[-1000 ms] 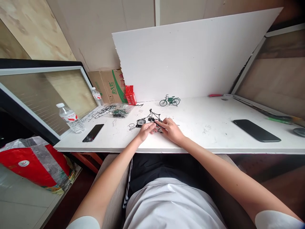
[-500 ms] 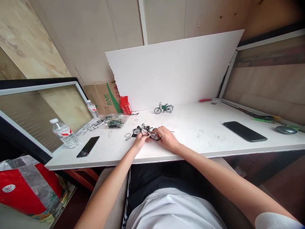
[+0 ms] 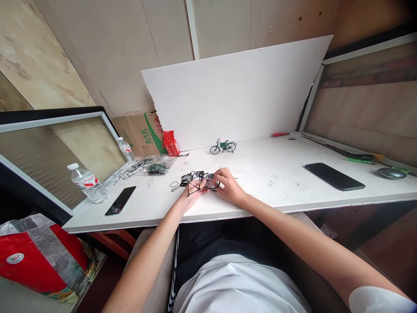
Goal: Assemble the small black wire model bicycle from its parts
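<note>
A small black model bicycle [image 3: 198, 179] lies at the front middle of the white table [image 3: 280, 182], held between both hands. My left hand [image 3: 190, 195] cups its frame from below and left. My right hand [image 3: 228, 186] pinches the wheel end on the right. A loose black ring [image 3: 174, 184] and a small coiled part lie just left of the model. A finished green model bicycle [image 3: 223, 147] stands upright farther back, near the white board.
Bagged black and green parts [image 3: 153, 166] and wire sprues lie at the back left, by red boxes [image 3: 171, 142] and a cardboard carton. Two water bottles [image 3: 86, 182] and a phone [image 3: 120, 200] sit left. Another phone [image 3: 334, 176] and a grey mouse [image 3: 391, 173] lie right.
The camera has tilted up, so the table sits lower in view. Both hands have lifted and turned the black model bicycle, the left hand now under its frame.
</note>
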Demonstrator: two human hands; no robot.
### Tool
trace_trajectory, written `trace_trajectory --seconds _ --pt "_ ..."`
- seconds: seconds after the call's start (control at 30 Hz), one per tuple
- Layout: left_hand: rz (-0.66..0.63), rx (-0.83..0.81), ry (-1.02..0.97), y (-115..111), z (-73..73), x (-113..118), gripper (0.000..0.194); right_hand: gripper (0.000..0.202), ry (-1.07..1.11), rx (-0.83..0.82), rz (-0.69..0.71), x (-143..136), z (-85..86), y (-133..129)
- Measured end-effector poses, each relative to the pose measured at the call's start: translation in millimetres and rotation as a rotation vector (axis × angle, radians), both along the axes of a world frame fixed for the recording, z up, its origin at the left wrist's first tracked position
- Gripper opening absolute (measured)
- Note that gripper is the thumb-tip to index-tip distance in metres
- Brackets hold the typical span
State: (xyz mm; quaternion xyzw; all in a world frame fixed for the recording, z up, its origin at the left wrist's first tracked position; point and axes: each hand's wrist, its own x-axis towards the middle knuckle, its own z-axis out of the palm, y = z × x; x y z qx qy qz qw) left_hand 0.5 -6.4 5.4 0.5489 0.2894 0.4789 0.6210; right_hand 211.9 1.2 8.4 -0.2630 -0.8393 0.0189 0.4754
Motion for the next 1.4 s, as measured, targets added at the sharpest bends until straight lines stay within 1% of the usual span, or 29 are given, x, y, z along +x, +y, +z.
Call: trace_trajectory --seconds 0.13,0.3,0.43,0.53,0.67,0.77,0.87,1.03,1.13,1.27,1.4 --pt "0.042 -0.022 -0.026 2.7 -3.0 0.4 0.026 0.036 0.009 -0.007 0.049 -1.2 1.6 -1.6" --pt "0.046 -0.013 -0.01 -0.5 0.7 2.7 0.028 0.052 0.046 -0.117 0.089 -1.7 4.6 -7.4" --pt "0.089 -0.016 0.01 -0.4 2.1 4.2 0.029 0.054 0.019 -0.126 0.152 -2.7 9.3 -12.6" --pt "0.12 -0.053 -0.022 2.0 0.6 4.3 0.03 0.055 -0.005 -0.102 0.173 -2.9 12.1 -14.7" --pt "0.126 -0.066 -0.054 1.4 1.7 5.3 0.028 0.06 -0.012 -0.095 0.135 -2.0 12.5 -15.1" --pt "0.122 -0.068 -0.063 -1.4 4.7 6.1 0.028 0.069 -0.008 -0.12 0.091 -1.3 10.8 -14.3" --pt "0.118 -0.087 -0.1 -2.9 7.0 5.6 0.028 0.072 0.008 -0.155 0.061 -0.9 8.8 -13.2" --pt "0.131 -0.101 -0.064 -2.4 9.7 4.9 0.032 0.077 0.032 -0.205 0.076 -0.8 7.2 -12.3" --pt "0.136 -0.127 -0.097 -2.5 10.5 5.8 0.031 0.08 0.062 -0.22 0.08 -1.2 7.2 -12.5" --pt "0.13 -0.108 -0.118 -2.1 7.9 6.2 0.028 0.084 0.077 -0.213 0.089 -2.0 6.7 -12.1" --pt "0.115 -0.098 -0.093 -0.3 4.0 5.1 0.025 0.078 0.048 -0.192 0.082 -2.9 5.5 -11.2"
